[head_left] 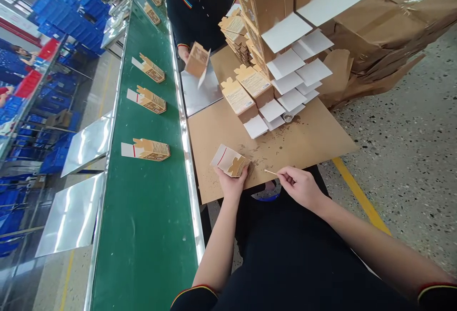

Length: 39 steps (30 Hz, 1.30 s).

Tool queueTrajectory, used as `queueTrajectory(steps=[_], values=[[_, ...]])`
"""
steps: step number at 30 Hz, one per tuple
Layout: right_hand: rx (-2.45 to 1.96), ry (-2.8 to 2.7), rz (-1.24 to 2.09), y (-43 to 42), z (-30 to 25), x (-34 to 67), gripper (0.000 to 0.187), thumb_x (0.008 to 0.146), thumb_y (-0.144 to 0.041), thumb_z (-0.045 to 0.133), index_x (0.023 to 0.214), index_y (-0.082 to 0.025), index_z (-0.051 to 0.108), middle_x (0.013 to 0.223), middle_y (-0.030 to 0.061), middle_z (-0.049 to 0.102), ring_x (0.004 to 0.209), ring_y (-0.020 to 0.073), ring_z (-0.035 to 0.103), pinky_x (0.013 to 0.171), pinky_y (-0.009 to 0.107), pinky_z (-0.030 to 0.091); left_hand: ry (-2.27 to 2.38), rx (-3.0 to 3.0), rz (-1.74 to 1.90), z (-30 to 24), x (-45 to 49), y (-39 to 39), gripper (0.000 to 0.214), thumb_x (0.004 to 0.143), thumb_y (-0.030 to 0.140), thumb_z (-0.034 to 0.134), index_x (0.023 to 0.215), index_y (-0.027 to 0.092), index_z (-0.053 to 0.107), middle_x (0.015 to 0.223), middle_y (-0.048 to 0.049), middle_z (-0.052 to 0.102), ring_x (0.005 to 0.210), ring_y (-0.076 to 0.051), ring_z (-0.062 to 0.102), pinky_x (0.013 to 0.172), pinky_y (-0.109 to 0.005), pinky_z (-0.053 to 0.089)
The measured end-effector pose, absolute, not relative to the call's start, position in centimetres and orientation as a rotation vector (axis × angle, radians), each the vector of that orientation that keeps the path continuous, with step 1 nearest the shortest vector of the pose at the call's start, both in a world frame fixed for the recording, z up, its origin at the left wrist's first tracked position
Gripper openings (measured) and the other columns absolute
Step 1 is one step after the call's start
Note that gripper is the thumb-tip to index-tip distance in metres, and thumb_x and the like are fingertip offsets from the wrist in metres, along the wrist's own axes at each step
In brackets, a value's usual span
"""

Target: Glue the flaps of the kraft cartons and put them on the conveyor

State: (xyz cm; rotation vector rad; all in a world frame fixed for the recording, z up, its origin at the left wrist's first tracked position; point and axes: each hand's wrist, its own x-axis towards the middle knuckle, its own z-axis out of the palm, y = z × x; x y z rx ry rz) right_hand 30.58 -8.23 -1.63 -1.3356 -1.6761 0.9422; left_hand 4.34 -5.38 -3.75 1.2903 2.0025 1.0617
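My left hand (232,182) grips a small kraft carton (230,161) from below, its white flap with a red stripe pointing left, over the near edge of a cardboard sheet (314,144). My right hand (302,187) pinches a thin wooden stick (270,172) whose tip points left toward the carton. Beyond them stands a leaning stack of folded cartons (250,87) with white flaps open, and a small round tin (287,117) sits at its foot.
A green conveyor belt (143,215) runs along the left with three cartons (146,149) lying on it. Across the table another person (200,11) holds a carton (197,59). Large brown boxes (389,20) are piled at the right. Blue crates (74,15) fill the far left.
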Motion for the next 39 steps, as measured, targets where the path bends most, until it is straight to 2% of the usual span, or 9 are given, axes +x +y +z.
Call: queueTrajectory(steps=[10,14,17,20,23,27,30,35,39], values=[[-1.228,-1.702,0.986,-7.9,-1.7,29.3,0.027,0.108,-0.035,0.058,0.084,-0.026,0.066,0.067,-0.0003,0.062,0.056,0.0162,0.057,0.057,0.03,0.05,1.93,1.311,0.999,-3.7,5.1,-4.6,0.094,0.081,0.062,0.098,0.148,0.029,0.041,0.15,-0.0239,0.068,0.15,-0.045,0.067,0.118,-0.059,0.062],[-1.271,-1.668,0.917,-7.8,-1.2,30.6,0.027,0.108,-0.037,0.06,0.085,-0.027,0.07,0.066,0.0004,0.064,0.056,0.0174,0.059,0.057,0.031,0.052,2.007,1.224,1.255,-2.6,0.9,-5.5,0.102,0.076,0.065,0.101,0.149,0.032,0.038,0.152,-0.0217,0.066,0.149,-0.044,0.068,0.115,-0.063,0.065],[-1.325,-1.616,0.885,-7.4,-0.9,32.1,0.03,0.108,-0.044,0.062,0.086,-0.027,0.073,0.069,0.0021,0.069,0.057,0.019,0.064,0.056,0.031,0.054,2.239,1.041,1.518,-1.0,-6.2,-7.5,0.106,0.077,0.068,0.097,0.149,0.032,0.028,0.162,-0.0238,0.058,0.15,-0.044,0.067,0.113,-0.068,0.067],[-1.354,-1.575,0.874,-6.3,-0.7,33.0,0.032,0.108,-0.05,0.065,0.086,-0.027,0.074,0.068,0.0025,0.07,0.057,0.0197,0.066,0.056,0.032,0.055,2.452,0.976,1.54,0.2,-13.3,-9.6,0.096,0.084,0.064,0.091,0.148,0.031,0.029,0.171,-0.0236,0.048,0.156,-0.042,0.062,0.119,-0.068,0.063],[-1.363,-1.561,0.86,-4.8,-0.7,33.5,0.034,0.107,-0.053,0.067,0.086,-0.027,0.074,0.067,0.0028,0.07,0.057,0.0202,0.067,0.056,0.033,0.056,2.551,0.872,1.375,0.3,-17.0,-11.1,0.091,0.085,0.057,0.092,0.146,0.031,0.03,0.162,-0.0193,0.054,0.152,-0.042,0.065,0.121,-0.069,0.061],[-1.426,-1.541,0.756,-2.9,-0.5,34.9,0.032,0.107,-0.052,0.065,0.088,-0.027,0.074,0.07,0.0037,0.071,0.059,0.0206,0.067,0.059,0.034,0.058,2.718,0.792,1.378,-0.6,-16.2,-13.1,0.087,0.084,0.049,0.09,0.144,0.033,0.029,0.156,-0.017,0.055,0.156,-0.04,0.059,0.129,-0.068,0.054],[-1.53,-1.564,0.59,-1.1,0.1,36.7,0.025,0.106,-0.044,0.063,0.091,-0.027,0.073,0.074,0.0047,0.073,0.064,0.0218,0.069,0.066,0.035,0.059,2.979,0.933,1.565,-1.1,-13.6,-13.8,0.066,0.089,0.045,0.079,0.134,0.034,0.032,0.15,-0.014,0.051,0.154,-0.041,0.057,0.134,-0.069,0.046],[-1.74,-1.809,0.404,3.8,1.9,38.3,0.018,0.105,-0.027,0.057,0.093,-0.025,0.07,0.083,0.011,0.075,0.079,0.0299,0.073,0.075,0.041,0.056,2.358,1.556,1.719,0.4,-9.0,-4.4,0.042,0.094,0.043,0.068,0.124,0.03,0.043,0.134,-0.0108,0.054,0.131,-0.033,0.067,0.122,-0.057,0.057],[-1.873,-2.069,0.402,7.3,2.5,37.1,0.023,0.107,-0.019,0.05,0.097,-0.023,0.07,0.095,0.0163,0.078,0.088,0.0324,0.074,0.076,0.04,0.049,2.115,1.395,1.467,4.0,-6.1,10.3,0.033,0.103,0.039,0.057,0.134,0.025,0.053,0.14,-0.0134,0.063,0.146,-0.031,0.063,0.127,-0.046,0.052]])
